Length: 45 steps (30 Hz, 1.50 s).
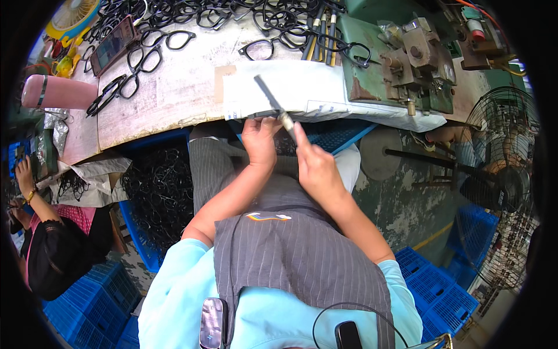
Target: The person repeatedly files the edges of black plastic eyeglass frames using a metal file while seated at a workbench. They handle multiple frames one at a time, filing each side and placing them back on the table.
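My left hand (260, 141) is closed at the table's near edge, pinching a black eyeglass frame (264, 114) that is mostly hidden by the fingers and the tool. In my right hand (318, 168) is a flat file (267, 92), a dark blade with a pale handle, gripped by that handle. The blade slants up and to the left, crossing close by the frame; whether the two touch I cannot tell. Beneath it a white sheet (285, 87) covers part of the tabletop.
Many black eyeglass frames (218, 17) and several handled files (322, 35) lie at the back. A green machine (372, 87) stands right, a standing fan (494, 174) farther out. A pink bottle (64, 92), a phone (114, 46), a blue crate (139, 224) and another person (64, 250) are left.
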Each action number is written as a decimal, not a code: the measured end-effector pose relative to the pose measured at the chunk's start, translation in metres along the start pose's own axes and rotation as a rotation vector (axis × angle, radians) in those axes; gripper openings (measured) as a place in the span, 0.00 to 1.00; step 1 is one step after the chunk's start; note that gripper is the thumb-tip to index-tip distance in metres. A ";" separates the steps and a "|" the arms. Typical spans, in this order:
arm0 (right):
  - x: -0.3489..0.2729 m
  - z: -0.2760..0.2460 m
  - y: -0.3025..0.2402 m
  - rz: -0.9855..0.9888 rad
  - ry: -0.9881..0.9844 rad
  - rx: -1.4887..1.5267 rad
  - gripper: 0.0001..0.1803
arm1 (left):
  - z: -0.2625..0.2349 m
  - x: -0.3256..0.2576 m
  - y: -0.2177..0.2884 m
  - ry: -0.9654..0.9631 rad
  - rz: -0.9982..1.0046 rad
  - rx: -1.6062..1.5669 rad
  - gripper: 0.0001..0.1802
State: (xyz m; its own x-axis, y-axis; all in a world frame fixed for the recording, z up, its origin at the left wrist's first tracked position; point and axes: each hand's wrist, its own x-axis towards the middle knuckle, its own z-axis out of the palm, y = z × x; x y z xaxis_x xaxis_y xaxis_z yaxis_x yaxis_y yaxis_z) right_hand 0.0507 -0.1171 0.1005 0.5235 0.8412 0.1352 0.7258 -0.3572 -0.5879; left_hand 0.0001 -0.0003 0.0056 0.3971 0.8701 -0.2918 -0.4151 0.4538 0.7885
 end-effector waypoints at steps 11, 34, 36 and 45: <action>-0.038 -0.042 -0.015 0.175 -0.179 0.118 0.31 | 0.003 -0.001 0.012 -0.062 -0.051 -0.055 0.09; -0.001 -0.004 -0.009 0.054 -0.024 0.080 0.32 | -0.002 0.000 0.001 -0.077 -0.073 -0.096 0.13; -0.010 -0.010 -0.011 0.097 -0.077 0.065 0.32 | -0.001 0.001 0.002 -0.048 -0.059 -0.045 0.09; -0.011 -0.006 -0.006 0.090 -0.093 0.095 0.33 | -0.004 -0.001 -0.002 -0.065 -0.065 -0.070 0.10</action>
State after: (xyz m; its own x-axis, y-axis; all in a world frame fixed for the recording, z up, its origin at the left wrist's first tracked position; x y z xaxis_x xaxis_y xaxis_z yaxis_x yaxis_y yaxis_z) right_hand 0.0430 -0.1270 0.1068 0.5377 0.8431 0.0073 0.6302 -0.3961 -0.6678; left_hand -0.0029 -0.0012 0.0025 0.4762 0.8254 -0.3032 -0.4423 0.5229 0.7287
